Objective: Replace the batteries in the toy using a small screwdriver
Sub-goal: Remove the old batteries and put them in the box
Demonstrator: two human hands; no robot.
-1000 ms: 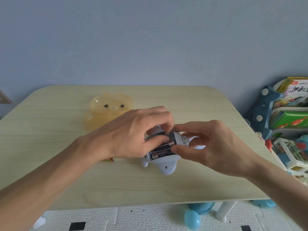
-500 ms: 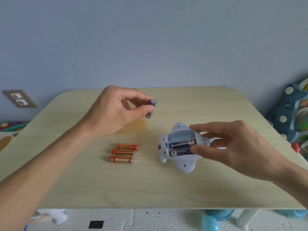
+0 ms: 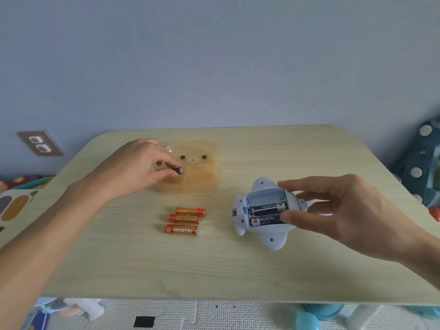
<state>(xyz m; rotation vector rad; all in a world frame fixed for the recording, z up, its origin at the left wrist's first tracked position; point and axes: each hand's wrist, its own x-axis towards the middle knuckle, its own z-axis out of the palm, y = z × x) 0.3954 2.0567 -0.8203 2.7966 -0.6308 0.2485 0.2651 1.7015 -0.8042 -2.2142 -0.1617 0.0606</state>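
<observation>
A white toy lies belly-up on the table with its battery bay open. Two dark HUATAI batteries sit in the bay and one slot beside them is bare. My right hand grips the toy from the right, thumb on the lower battery. My left hand pinches one dark battery between thumb and fingers, over the translucent yellow bear-faced box. Three orange HUATAI batteries lie side by side on the table, left of the toy. No screwdriver is in sight.
The pale wooden table ends at a front edge low in the view. A toy rack stands at the right. A wall socket is at the left. Foam mat and blue balls lie below.
My left hand pulled one dark battery out of the toy and carried it left and away, now over the bear box. My right hand stays on the toy.
</observation>
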